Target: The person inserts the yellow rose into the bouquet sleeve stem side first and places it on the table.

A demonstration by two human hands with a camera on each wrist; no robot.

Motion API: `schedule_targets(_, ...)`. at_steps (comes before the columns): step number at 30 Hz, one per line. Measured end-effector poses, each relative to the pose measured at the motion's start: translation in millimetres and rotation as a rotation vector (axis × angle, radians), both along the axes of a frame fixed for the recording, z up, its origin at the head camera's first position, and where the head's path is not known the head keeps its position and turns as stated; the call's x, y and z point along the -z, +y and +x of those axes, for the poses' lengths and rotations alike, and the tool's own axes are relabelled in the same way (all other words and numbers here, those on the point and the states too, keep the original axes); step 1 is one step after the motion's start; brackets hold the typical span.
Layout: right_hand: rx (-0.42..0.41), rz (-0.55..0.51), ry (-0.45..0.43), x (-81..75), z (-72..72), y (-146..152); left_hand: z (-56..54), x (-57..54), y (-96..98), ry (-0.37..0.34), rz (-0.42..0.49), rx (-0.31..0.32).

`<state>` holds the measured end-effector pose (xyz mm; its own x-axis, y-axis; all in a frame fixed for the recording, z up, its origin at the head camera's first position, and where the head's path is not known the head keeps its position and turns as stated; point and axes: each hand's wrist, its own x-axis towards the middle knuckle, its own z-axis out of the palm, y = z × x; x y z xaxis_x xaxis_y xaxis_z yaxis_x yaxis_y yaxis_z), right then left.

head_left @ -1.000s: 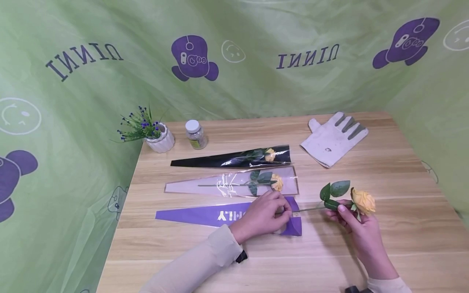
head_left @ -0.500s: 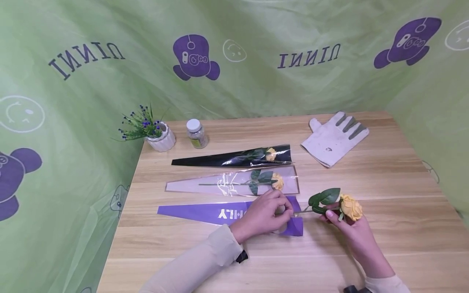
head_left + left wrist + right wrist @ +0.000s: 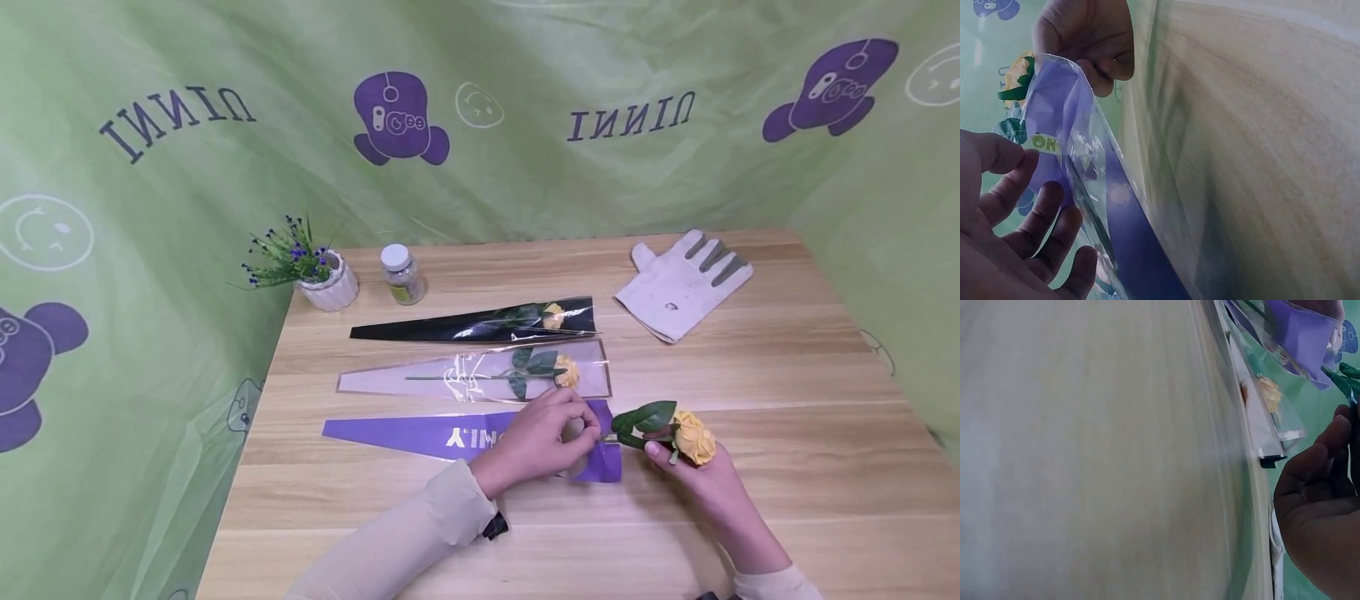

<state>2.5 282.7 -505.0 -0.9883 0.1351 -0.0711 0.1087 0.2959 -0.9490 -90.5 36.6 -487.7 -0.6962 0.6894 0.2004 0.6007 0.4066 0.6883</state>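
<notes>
My right hand [image 3: 697, 483] holds a yellow artificial rose [image 3: 694, 437] just under its bloom, with the green leaves [image 3: 645, 419] pointing left. The rose's stem runs into the wide right end of a purple flower sleeve [image 3: 420, 435] lettered in pale print. At that mouth my left hand [image 3: 551, 433] pinches the sleeve's edge between thumb and forefinger; the other fingers are bent beside it in the left wrist view. Through the clear film there, the dark stem [image 3: 1094, 212] shows inside the sleeve [image 3: 1141, 250]. The leaves are right at the opening.
Behind the purple sleeve lie a clear-and-white sleeve [image 3: 382, 383] and a black sleeve [image 3: 420, 329], each with a yellow rose inside. A potted plant [image 3: 330, 287] and a white-capped jar [image 3: 401, 279] stand at the back left. A work glove [image 3: 671, 296] lies at the back right.
My right hand has moved left with the rose, bringing its leaves up to the purple sleeve's mouth; more of the stem is inside. The left hand has stayed at the sleeve.
</notes>
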Motion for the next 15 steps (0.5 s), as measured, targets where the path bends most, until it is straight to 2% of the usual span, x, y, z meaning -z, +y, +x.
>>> schedule_targets(5, 0.020, -0.030, 0.004, 0.7, 0.2, -3.3, 0.2, 1.0, 0.6, 0.023, -0.006, -0.003)
schedule_targets(12, 0.079, -0.343, -0.040, 0.9, -1.2, -19.9, 1.3, 0.0, 2.7, 0.043, -0.009, -0.009)
schedule_targets(15, 0.056, -0.349, -0.049, 2.6, 0.1, -19.7, 0.6, 0.5, 2.2, 0.043, -0.008, -0.008)
